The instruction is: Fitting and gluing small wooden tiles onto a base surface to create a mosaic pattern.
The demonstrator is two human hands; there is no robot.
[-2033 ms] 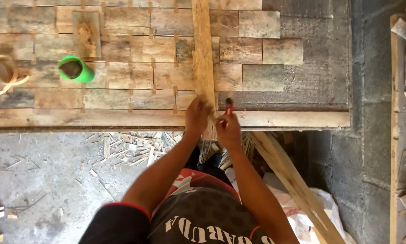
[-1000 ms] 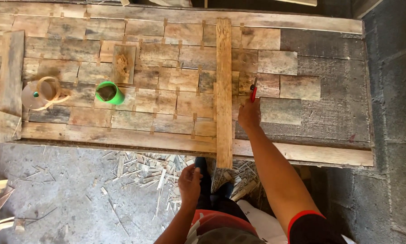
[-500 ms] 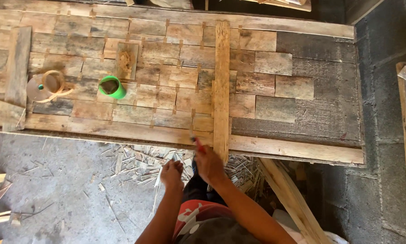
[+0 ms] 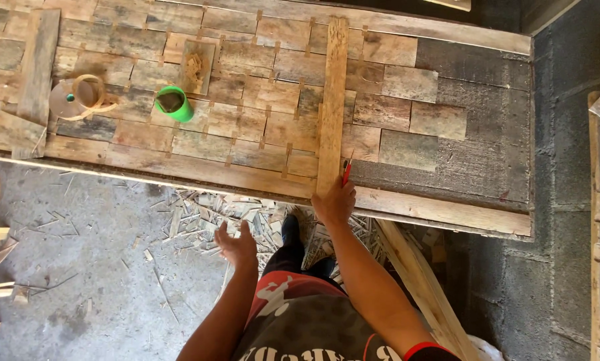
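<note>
A red pencil point(image 4: 346, 173) stands at the long upright slat's point(image 4: 332, 107) near end, by the tabletop's point(image 4: 447, 210) front edge, clenched in the right hand point(image 4: 335, 202); the left hand point(image 4: 236, 244) hangs released over shaving-strewn floor point(image 4: 99, 267); a green cup point(image 4: 174, 103) sits well left.

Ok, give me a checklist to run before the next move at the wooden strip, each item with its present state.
1. Right hand at the near end of the wooden strip: ok.
2. Red pencil in the right hand's grip, beside the strip: ok.
3. Left hand free, open, off the board: ok.
4. Strip lying straight across the tiled board: ok.
5. Green cup apart from the strip: ok.
6. Pencil mark on the wood: cannot tell.
</note>
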